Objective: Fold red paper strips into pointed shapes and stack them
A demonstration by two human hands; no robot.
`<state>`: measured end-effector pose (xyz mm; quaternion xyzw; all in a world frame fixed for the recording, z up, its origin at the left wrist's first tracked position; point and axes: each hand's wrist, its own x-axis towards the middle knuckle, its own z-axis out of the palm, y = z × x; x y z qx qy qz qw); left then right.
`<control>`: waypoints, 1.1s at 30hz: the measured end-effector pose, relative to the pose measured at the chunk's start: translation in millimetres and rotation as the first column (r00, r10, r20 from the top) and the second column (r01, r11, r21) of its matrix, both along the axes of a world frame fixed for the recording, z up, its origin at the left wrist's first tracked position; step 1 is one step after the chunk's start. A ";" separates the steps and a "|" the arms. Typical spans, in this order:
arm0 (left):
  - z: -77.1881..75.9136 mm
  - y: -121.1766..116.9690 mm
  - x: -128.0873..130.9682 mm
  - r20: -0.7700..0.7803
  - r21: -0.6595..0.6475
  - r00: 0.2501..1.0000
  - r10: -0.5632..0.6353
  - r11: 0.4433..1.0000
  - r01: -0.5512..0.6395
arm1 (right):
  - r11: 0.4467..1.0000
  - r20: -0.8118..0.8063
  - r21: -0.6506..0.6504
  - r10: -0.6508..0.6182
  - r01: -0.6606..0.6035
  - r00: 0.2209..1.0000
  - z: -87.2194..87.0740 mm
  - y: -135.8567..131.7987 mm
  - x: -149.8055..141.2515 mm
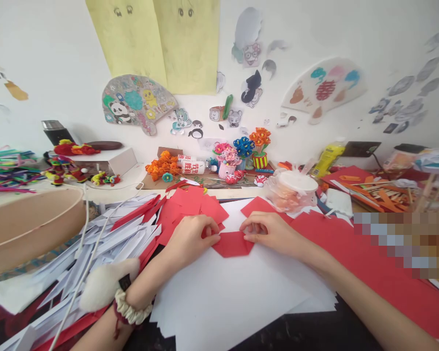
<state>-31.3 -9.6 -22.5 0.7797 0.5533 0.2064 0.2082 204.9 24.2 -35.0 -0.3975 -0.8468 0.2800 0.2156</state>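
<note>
Between my hands is a small piece of folded red paper [233, 245], its lower corners angled in, above a stack of white paper sheets [237, 292]. My left hand [194, 236] pinches its upper left corner with thumb and fingers. At the upper right corner, my right hand [265, 231] pinches the same piece. A pile of red paper pieces [192, 204] lies just beyond my left hand. Another red piece [258, 205] shows behind my right hand, partly hidden by it. Large red sheets [336, 248] spread under and beyond my right forearm.
Folded white paper strips [120, 248] heap up at the left, crossed by a white cable [84, 234], beside a tan basin [36, 219]. A plastic-wrapped tub [296, 187] stands beyond my right hand. Pipe-cleaner flowers [243, 148] and a yellow bottle [327, 158] stand near the wall.
</note>
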 end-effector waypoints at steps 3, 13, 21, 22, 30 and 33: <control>-3.4 -0.8 1.8 -0.002 0.011 1.000 -0.008 1.000 0.008 | 1.000 -0.017 0.000 0.002 -0.002 1.000 -5.3 1.5 -1.3; -3.3 -3.2 4.9 -0.001 -0.045 1.000 -0.006 0.999 0.006 | 0.998 -0.051 0.051 -0.044 0.047 0.998 -13.7 -6.1 -0.7; -9.7 -4.1 5.8 0.004 -0.010 1.000 0.000 1.000 0.000 | 0.985 0.042 0.171 -0.027 0.019 0.999 -17.1 -11.4 3.6; -9.6 -4.5 6.3 0.007 -0.003 1.000 0.002 1.000 -0.002 | 0.981 0.054 0.192 -0.016 0.006 0.998 -17.7 -11.8 4.4; -9.1 -7.6 8.3 -0.015 0.075 1.000 -0.009 0.997 0.011 | 0.951 0.071 0.309 -0.010 -0.013 0.997 -22.9 -15.2 5.0; -8.8 -8.8 9.8 -0.027 0.128 1.000 -0.015 0.992 0.018 | 0.971 0.013 0.236 -0.028 0.024 1.000 -22.1 -15.6 3.2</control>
